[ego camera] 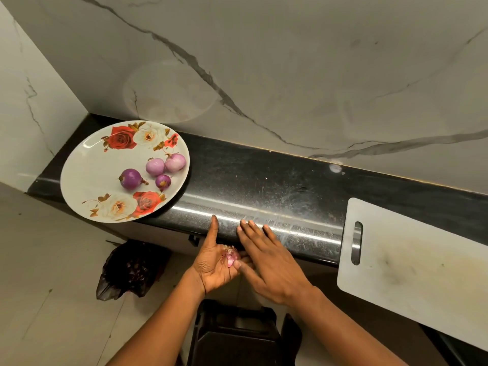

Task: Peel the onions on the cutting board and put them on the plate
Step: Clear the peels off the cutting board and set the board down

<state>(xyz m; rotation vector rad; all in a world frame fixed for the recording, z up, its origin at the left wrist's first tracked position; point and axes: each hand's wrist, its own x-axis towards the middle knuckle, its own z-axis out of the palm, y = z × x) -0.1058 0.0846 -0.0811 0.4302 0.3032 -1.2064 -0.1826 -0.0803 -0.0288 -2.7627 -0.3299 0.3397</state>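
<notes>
At the left end of the black counter (264,180), a flowered plate (87,175) juts a little over the front edge. It holds four peeled onions (155,166), all gathered in its right half: two pale pink ones touching each other near the rim, with a small purple one and a larger purple one lying just in front of them. One white cutting board (412,265) sits at the right end, overhanging the front edge.

Just below the front edge, near the middle, the left hand (214,265) lies palm up and relaxed, cradling a few bits of onion skin (231,257). The right hand (272,262) is flat with straight fingers reaching onto the counter's edge, its thumb touching the skin.

One black plastic bag (129,270) sits on the floor below.
</notes>
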